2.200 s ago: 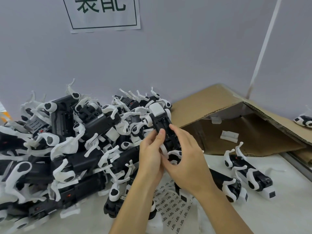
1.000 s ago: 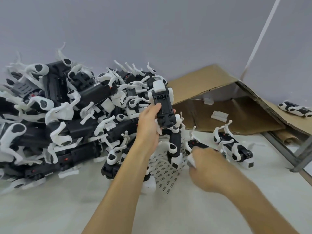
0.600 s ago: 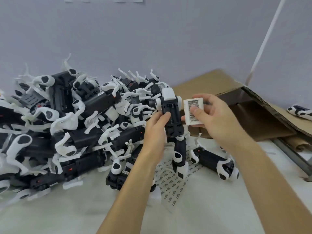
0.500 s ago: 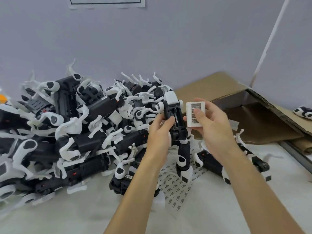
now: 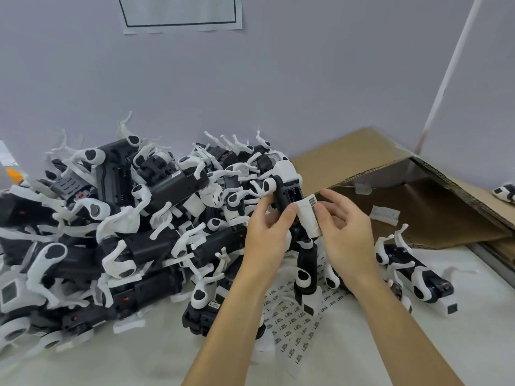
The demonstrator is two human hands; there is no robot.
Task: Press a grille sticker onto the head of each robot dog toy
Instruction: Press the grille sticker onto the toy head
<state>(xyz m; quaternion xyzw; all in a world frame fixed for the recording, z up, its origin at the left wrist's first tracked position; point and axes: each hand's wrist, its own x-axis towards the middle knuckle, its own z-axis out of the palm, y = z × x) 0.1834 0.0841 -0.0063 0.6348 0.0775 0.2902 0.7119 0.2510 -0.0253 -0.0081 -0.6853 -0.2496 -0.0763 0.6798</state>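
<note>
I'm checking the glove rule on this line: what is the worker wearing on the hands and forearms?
Nothing: the left hand and right hand are bare, with no gloves, rings or watch in view. Both forearms are uncovered down to the frame's bottom edge, with no sleeve showing.

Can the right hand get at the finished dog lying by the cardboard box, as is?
Probably not yet: the right hand pinches the sticker piece against the held dog. The path to the lying dog looks unobstructed.
</note>
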